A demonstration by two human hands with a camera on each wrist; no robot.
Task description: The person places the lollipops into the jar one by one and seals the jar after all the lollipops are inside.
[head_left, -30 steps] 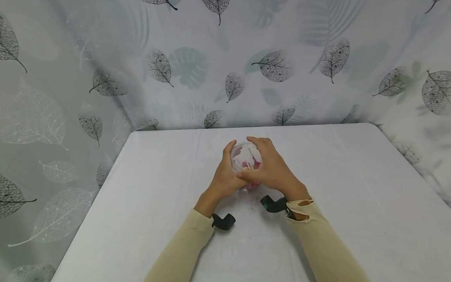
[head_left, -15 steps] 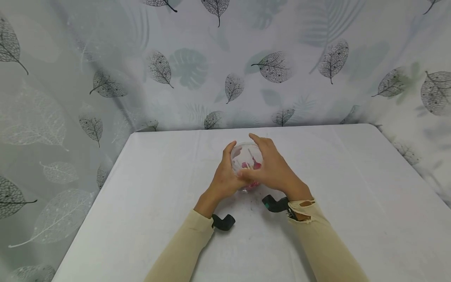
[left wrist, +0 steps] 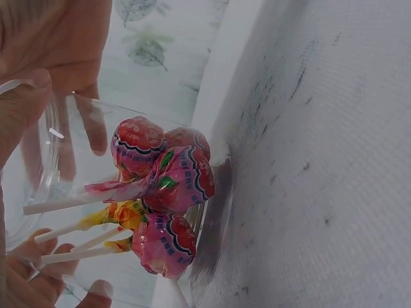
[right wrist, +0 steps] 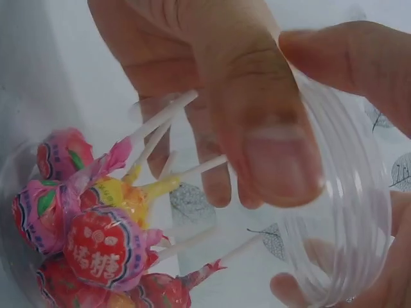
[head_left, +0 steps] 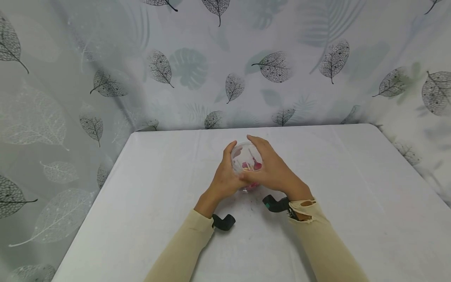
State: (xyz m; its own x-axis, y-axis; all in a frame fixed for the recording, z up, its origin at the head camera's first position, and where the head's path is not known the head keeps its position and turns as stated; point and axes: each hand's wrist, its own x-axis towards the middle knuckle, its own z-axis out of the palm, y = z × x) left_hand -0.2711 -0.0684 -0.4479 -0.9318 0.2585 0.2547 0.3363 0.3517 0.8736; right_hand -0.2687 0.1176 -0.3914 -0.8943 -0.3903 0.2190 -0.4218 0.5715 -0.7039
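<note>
A clear jar (head_left: pixel 243 152) stands upright on the white table, with ridges (right wrist: pixel 334 212) running round its top. Wrapped lollipops (left wrist: pixel 183 179), several in number, lie in its lower part, mostly pink and red with white sticks pointing up. My left hand (head_left: pixel 225 176) holds the jar from the left, its fingers curved round the side. From the right, my right hand (head_left: pixel 275 170) curls round the upper rim, thumb on the near side and index finger at the far side. The two thumbs overlap in front of the jar in the head view.
The white-covered table (head_left: pixel 169 168) carries small dark specks near the jar. Behind it hangs a leaf-print cloth (head_left: pixel 197 94), which also runs along both sides. Black curved camera mounts (head_left: pixel 224 222) stick out from both wrists.
My right index finger lifts slightly off the rim, then comes back down. The right thumb shifts a little to the right. The jar and my left hand stay in place.
</note>
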